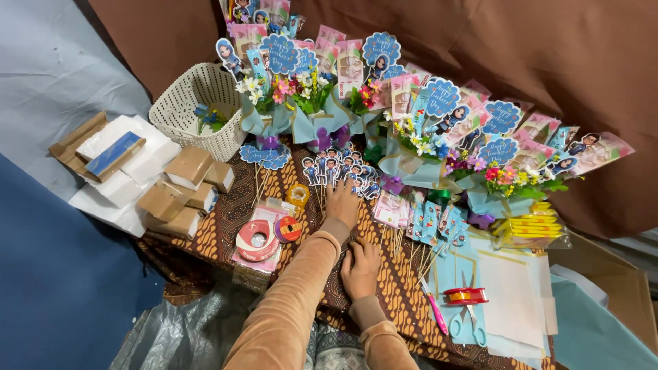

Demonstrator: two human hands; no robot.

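Observation:
My left hand reaches forward over the brown patterned cloth, its fingertips on a cluster of small cartoon-figure picks on wooden sticks. I cannot see it gripping any of them. My right hand lies flat on the cloth nearer to me, holding nothing, beside loose sticks. Both arms wear orange-tan sleeves.
Small flower bouquets with blue round toppers crowd the back. A white woven basket and foam blocks and brown boxes stand at left. Tape rolls lie by my left arm. At right are a red tape dispenser, scissors, light blue paper and a yellow packet.

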